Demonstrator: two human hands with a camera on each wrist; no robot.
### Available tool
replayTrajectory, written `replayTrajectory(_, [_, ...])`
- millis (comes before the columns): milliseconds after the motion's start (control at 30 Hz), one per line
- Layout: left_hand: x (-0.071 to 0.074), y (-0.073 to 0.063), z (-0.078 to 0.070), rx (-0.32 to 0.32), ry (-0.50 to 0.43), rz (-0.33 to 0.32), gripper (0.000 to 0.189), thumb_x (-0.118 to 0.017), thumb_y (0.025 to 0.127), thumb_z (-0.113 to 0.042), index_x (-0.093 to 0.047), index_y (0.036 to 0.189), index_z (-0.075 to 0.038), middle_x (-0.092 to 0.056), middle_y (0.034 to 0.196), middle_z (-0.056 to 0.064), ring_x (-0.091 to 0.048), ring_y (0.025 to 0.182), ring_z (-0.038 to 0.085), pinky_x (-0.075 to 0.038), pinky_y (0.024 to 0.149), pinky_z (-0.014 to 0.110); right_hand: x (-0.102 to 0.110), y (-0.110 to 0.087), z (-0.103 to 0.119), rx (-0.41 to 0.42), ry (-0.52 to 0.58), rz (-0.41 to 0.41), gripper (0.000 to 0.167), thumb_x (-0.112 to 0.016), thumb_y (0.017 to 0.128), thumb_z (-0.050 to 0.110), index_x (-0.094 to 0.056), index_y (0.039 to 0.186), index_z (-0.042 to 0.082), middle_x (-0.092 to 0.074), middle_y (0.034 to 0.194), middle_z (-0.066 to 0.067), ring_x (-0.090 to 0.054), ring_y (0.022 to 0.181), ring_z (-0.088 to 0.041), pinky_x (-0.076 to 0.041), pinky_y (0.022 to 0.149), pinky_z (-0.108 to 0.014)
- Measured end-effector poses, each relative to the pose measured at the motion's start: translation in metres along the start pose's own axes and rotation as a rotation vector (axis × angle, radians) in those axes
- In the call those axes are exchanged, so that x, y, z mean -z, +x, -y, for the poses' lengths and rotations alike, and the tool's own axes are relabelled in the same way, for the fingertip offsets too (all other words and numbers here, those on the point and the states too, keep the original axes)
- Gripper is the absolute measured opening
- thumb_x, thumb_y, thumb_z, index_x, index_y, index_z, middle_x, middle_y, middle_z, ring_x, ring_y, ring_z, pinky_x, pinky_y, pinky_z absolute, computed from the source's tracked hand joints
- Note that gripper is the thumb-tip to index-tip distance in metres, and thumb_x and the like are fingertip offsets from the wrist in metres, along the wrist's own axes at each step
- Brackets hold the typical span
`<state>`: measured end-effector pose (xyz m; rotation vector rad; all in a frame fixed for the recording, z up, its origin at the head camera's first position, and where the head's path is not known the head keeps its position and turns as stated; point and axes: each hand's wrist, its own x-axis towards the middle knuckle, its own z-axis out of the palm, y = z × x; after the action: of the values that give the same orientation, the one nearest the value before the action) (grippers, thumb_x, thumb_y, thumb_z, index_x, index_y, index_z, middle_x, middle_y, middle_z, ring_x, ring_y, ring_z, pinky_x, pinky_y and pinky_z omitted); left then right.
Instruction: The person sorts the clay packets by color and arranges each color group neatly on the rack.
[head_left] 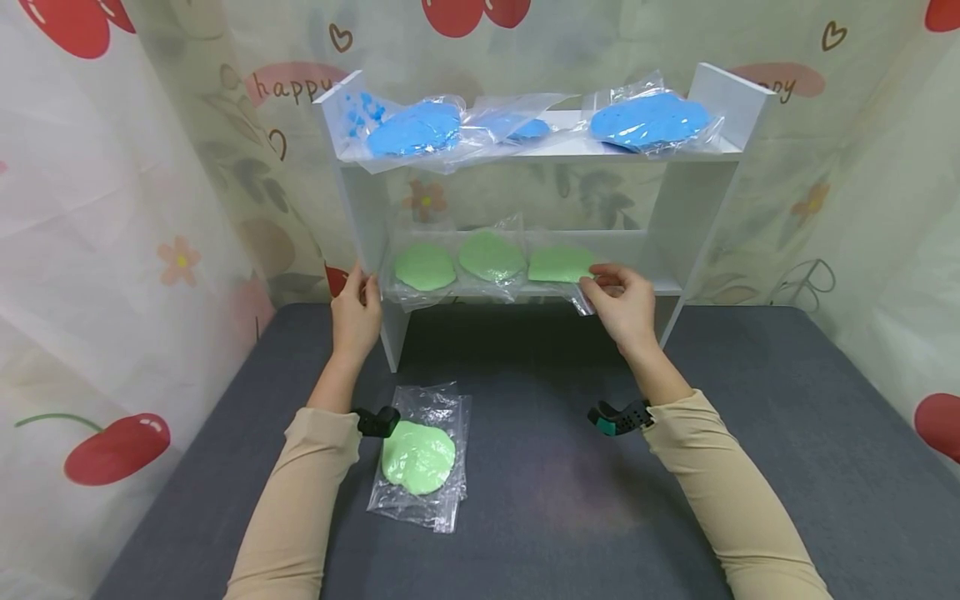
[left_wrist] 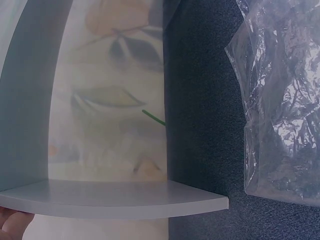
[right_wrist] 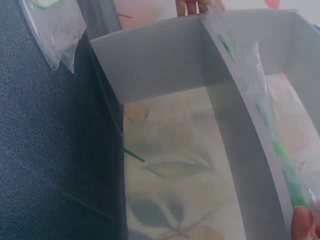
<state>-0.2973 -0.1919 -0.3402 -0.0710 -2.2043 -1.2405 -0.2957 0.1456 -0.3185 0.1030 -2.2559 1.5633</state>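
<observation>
My right hand [head_left: 624,304] pinches the right-hand clear bag with a flat green lump [head_left: 558,264] by its right side, at the lower board of a white shelf unit [head_left: 678,217]. In the right wrist view, fingertips [right_wrist: 301,223] meet the bag at the board's edge. Two similar bags, a left one [head_left: 425,267] and a middle one [head_left: 491,257], lean beside it on that board. At the unit's left side panel, my left hand [head_left: 356,318] rests with its fingers against the outside. The left wrist view shows only a bit of this hand [left_wrist: 15,223] by the panel.
Another bagged green lump [head_left: 418,458] lies on the dark table [head_left: 540,500], near the left forearm. Bags with blue lumps, a left one [head_left: 416,129] and a right one [head_left: 651,121], lie on the top board. Patterned cloth [head_left: 180,208] hangs behind and at the sides.
</observation>
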Motion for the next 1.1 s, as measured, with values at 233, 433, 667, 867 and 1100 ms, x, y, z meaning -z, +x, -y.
replayTrajectory(233, [0.0003, -0.0004, 0.0001, -0.001, 0.010, 0.006, 0.041, -0.042, 0.099, -0.013, -0.043, 0.139, -0.006, -0.063, 0.108, 0.026, -0.064, 0.099, 0.038, -0.050, 0.079, 0.048, -0.0008, -0.0007, 0.0004, 0.013, 0.012, 0.011, 0.032, -0.060, 0.087, 0.013, -0.064, 0.114, -0.001, -0.059, 0.097, -0.011, -0.054, 0.061, 0.009, -0.046, 0.054, -0.010])
replayTrajectory(433, [0.0004, -0.0005, 0.0002, 0.007, 0.006, 0.013, 0.041, -0.042, 0.099, -0.014, -0.043, 0.139, -0.006, -0.063, 0.111, 0.026, -0.063, 0.105, 0.037, -0.051, 0.083, 0.048, -0.0016, -0.0005, 0.0003, 0.016, 0.013, 0.026, 0.033, -0.060, 0.086, 0.012, -0.063, 0.117, -0.001, -0.060, 0.100, -0.014, -0.054, 0.061, 0.012, -0.046, 0.054, -0.010])
replayTrajectory(667, [0.0006, -0.0006, 0.0004, 0.009, 0.005, 0.018, 0.041, -0.042, 0.099, -0.014, -0.043, 0.140, -0.006, -0.063, 0.112, 0.026, -0.062, 0.104, 0.037, -0.050, 0.083, 0.048, -0.0010, -0.0001, 0.0005, 0.025, -0.016, 0.040, 0.034, -0.061, 0.087, 0.014, -0.063, 0.117, 0.000, -0.058, 0.100, -0.013, -0.054, 0.062, 0.011, -0.045, 0.054, -0.011])
replayTrajectory(867, [0.0010, -0.0016, -0.0004, 0.015, 0.003, 0.021, 0.042, -0.041, 0.100, -0.014, -0.041, 0.140, -0.004, -0.062, 0.112, 0.026, -0.062, 0.105, 0.038, -0.050, 0.082, 0.049, -0.0007, -0.0016, 0.0012, 0.017, 0.017, 0.048, 0.034, -0.061, 0.087, 0.014, -0.062, 0.117, -0.001, -0.055, 0.098, -0.012, -0.055, 0.062, 0.009, -0.048, 0.054, -0.012])
replayTrajectory(1100, [0.0012, -0.0015, -0.0007, 0.012, 0.004, 0.025, 0.043, -0.041, 0.100, -0.015, -0.039, 0.142, -0.005, -0.062, 0.112, 0.026, -0.063, 0.100, 0.038, -0.050, 0.079, 0.048, 0.0004, -0.0034, 0.0027, -0.014, 0.054, 0.058, 0.036, -0.061, 0.088, 0.017, -0.061, 0.119, -0.001, -0.053, 0.103, -0.014, -0.056, 0.065, 0.006, -0.050, 0.056, -0.012])
